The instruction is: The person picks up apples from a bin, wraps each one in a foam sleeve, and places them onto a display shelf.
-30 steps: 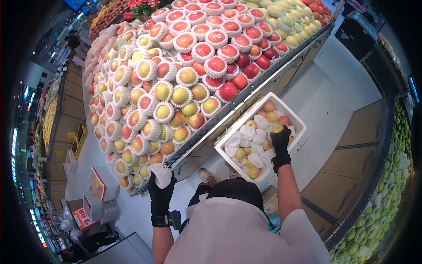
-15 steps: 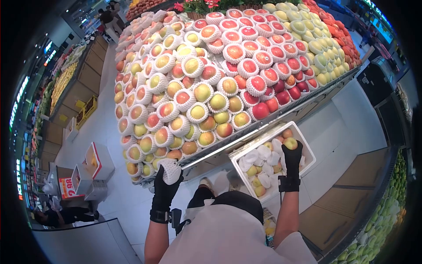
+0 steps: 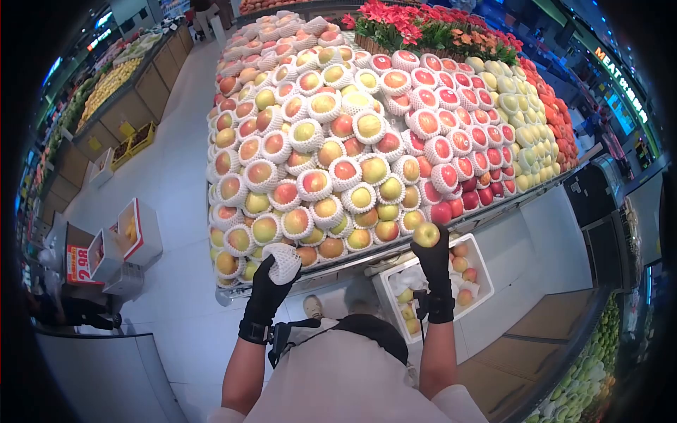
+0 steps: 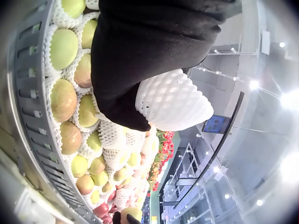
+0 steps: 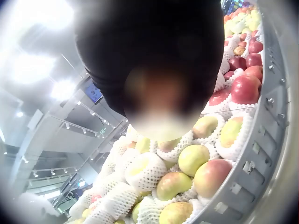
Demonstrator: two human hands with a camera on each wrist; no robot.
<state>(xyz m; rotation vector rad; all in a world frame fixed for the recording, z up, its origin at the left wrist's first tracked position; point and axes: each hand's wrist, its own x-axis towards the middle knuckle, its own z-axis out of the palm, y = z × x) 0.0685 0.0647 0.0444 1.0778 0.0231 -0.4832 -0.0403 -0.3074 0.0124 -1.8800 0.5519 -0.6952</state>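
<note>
In my left hand, gloved in black, I hold a white foam net sleeve by its side near the front left edge of the fruit display. The left wrist view shows thumb and fingers around this foam net, which tapers to a blunt end. My right hand, also in a black glove, grips a yellow-green apple at the display's front edge, above a white foam box. The right wrist view shows that apple blurred, close to the lens.
Netted apples rise in a sloping heap behind a grey slatted rail. Loose apples and foam nets lie in the box on the floor. Red flowers stand behind. White crates are at left.
My right hand has lifted an apple out of the foam box and brought it up to the display's edge. The left hand keeps its foam net. The head view has swung toward the display.
</note>
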